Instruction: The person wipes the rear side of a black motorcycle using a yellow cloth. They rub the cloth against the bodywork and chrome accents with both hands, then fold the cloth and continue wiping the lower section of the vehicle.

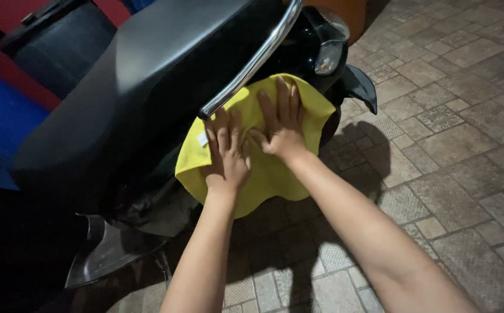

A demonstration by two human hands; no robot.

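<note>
The front of the black scooter (148, 87) is cut off at the frame edge, and its lower side is too dark to see well. The yellow cloth (275, 174) hides the body panel under it, just below the shiny rail (252, 64) and near the tail light (328, 57). Both arms reach forward. The left hand (226, 156) and the right hand (282, 130) lie flat on the cloth, side by side, fingers spread apart, pressing and not clamped on anything. Paving stones (449, 145) cover the ground.

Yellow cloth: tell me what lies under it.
The yellow cloth is spread over the scooter's black side panel, below the chrome grab rail. Left hand and right hand press flat on it. The covered bodywork cannot be seen.
</note>
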